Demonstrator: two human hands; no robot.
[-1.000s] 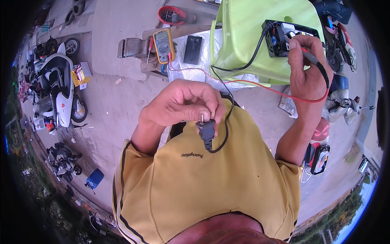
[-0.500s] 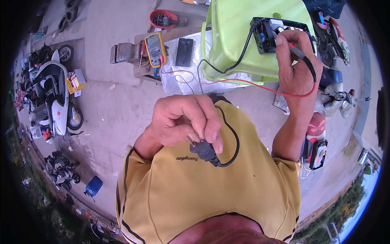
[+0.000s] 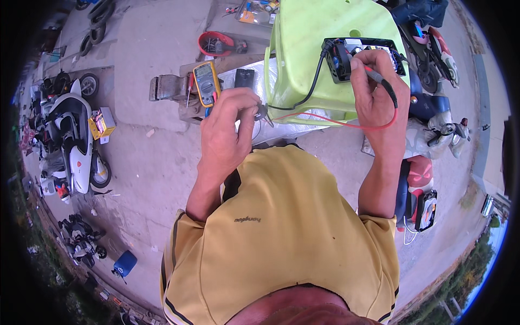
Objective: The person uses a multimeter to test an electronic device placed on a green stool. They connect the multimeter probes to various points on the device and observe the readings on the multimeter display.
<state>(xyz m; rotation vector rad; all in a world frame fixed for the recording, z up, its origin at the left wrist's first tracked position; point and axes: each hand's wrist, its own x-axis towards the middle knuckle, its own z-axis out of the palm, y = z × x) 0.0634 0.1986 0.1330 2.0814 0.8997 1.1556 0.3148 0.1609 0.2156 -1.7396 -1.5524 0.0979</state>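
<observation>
My left hand is closed on a black power plug, held in front of the green stool's near left corner. My right hand is closed around a red and grey test probe. Its tip reaches toward an open black electronics case with a circuit board and a fan inside; my fingers hide the contact point. The case sits on the light green plastic stool, and a black cord comes out of its left end. A red lead trails from the probe toward the yellow multimeter on the left.
Beyond my left hand lies a flat black cover on silvery sheeting. A metal vise, a screwdriver and a red bowl are near the multimeter. Parked scooters stand left; more vehicles stand right.
My left hand has moved forward and left with the plug, away from my chest toward the multimeter side. My right hand stays at the case with the probe; the view has shifted slightly.
</observation>
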